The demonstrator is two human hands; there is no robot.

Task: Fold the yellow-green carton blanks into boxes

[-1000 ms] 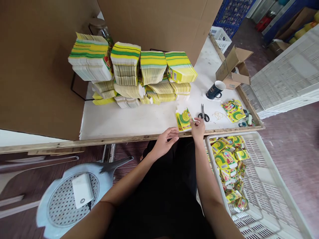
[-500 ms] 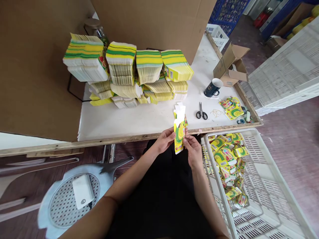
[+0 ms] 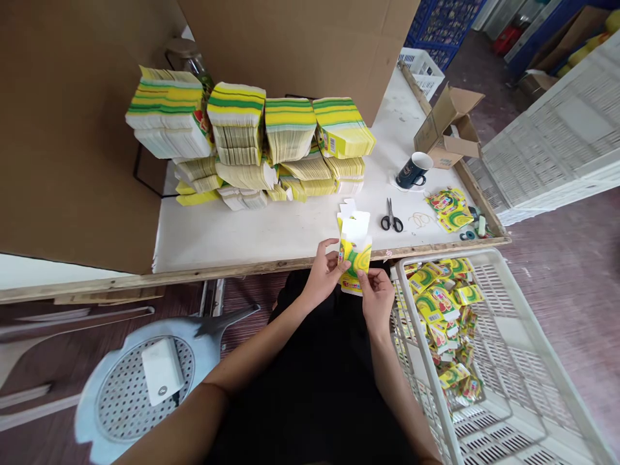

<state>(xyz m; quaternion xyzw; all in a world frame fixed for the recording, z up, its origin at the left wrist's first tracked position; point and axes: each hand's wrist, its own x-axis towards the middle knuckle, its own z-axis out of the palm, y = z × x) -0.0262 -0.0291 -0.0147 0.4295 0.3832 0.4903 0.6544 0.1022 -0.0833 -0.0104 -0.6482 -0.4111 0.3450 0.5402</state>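
Observation:
Between my hands, at the table's front edge, is a small yellow and green carton [image 3: 357, 253] with white flaps standing up at its far end. My left hand [image 3: 323, 271] grips its left side, thumb on the printed face. On the right edge my right hand [image 3: 378, 290] pinches it near the lower corner. Another white flap shows behind the carton, to the left; I cannot tell if it belongs to a second piece. Beyond, stacked bundles of flat yellow and green cartons [image 3: 290, 132] stand on the white table [image 3: 232, 236].
Black-handled scissors [image 3: 391, 218], a dark mug [image 3: 413, 170], loose flat cartons [image 3: 450, 210] and an open cardboard box [image 3: 448, 132] are on the right of the table. A white crate [image 3: 520, 310] with many cartons stands at my right. At left, a stool [image 3: 116, 361] bears a white device [image 3: 162, 371].
The carton, narrow and edge-on before, now shows a wider printed face and more white flap. My left thumb has moved onto that face; both hands stay in nearly the same place.

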